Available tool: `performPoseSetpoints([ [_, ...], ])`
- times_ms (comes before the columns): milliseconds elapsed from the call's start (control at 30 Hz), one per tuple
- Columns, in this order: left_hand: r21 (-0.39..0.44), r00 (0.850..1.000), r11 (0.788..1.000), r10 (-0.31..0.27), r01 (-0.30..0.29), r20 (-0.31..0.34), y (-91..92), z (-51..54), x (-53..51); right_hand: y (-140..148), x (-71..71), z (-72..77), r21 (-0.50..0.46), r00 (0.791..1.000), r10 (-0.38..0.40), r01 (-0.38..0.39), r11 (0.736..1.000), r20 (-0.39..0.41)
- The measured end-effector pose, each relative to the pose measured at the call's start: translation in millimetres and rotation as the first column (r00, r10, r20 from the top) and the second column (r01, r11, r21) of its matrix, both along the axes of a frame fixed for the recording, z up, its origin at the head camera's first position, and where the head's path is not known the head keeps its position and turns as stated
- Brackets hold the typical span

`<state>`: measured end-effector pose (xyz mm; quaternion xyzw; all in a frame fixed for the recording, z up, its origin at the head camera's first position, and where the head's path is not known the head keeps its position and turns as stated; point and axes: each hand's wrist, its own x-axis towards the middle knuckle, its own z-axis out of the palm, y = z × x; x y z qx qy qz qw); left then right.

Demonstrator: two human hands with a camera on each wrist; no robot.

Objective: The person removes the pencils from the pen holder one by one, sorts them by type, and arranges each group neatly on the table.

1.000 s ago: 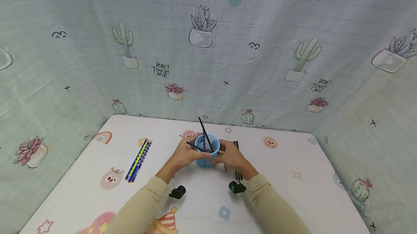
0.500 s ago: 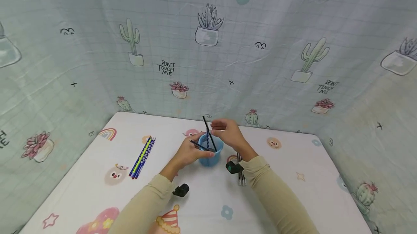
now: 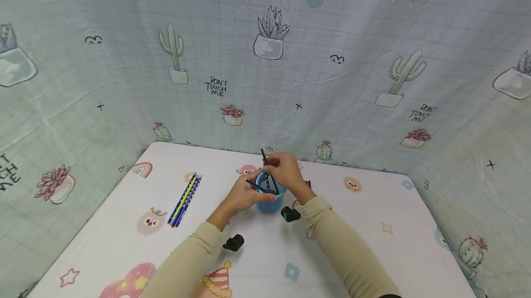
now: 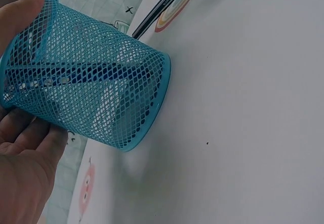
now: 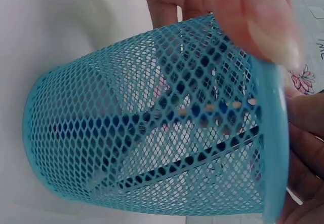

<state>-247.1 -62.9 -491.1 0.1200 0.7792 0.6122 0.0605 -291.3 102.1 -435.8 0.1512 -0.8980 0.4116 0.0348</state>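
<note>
A light blue mesh pencil cup [image 3: 268,206] stands at the middle of the table. My left hand [image 3: 244,192] holds it near the rim, thumb on the near side and fingers round the far side. Inside lean a black pencil [image 3: 263,152], a second black pencil [image 3: 254,185] tilted toward the left hand, and a blue spotted pencil [image 5: 96,123]. Over the cup's right side, my right hand [image 3: 286,171] pinches the upper part of the spotted pencil. Its fingertips partly hide the pencil tops. Through the mesh [image 4: 91,82] in the left wrist view, the pencils show crossing inside.
Several blue spotted pencils and a yellow-green one lie in a bundle [image 3: 184,201] on the left. Black pencils [image 4: 162,7] lie right of the cup, mostly hidden by the right arm in the head view. A printed white cloth [image 3: 352,224] covers the table; a patterned curtain [image 3: 298,81] hangs behind.
My right hand has left the cup's right side, risen above the rim and closed its fingers on a pencil there. The left hand keeps its hold. The head view has shifted slightly.
</note>
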Motion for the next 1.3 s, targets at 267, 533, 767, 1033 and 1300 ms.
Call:
performPoseSetpoints([
  [267,-0.019,1.0,1.0,0.014,-0.014,-0.006,2.4,1.0,0.6,13,-3.2,22.7,-0.185,0.998,-0.033,0.043,0.982,0.059],
  [533,-0.048,0.999,0.998,0.046,-0.046,-0.003,2.8,2.8,1.4,35,-5.8,72.5,-0.301,0.996,-0.084,0.086,0.95,0.02],
  [767,-0.049,0.999,0.998,0.049,-0.048,0.009,2.4,2.8,2.1,60,-3.1,99.5,-0.347,0.993,-0.115,0.1,0.932,-0.025],
  [1033,-0.045,0.999,0.998,0.039,-0.039,0.007,1.4,0.6,-0.1,86,-4.9,102.4,-0.344,0.989,-0.144,0.125,0.931,-0.028],
  [1300,-0.033,1.0,0.999,0.029,-0.029,0.01,3.4,-1.6,0.7,112,-5.6,82.2,-0.335,0.982,-0.178,0.191,0.923,0.071],
])
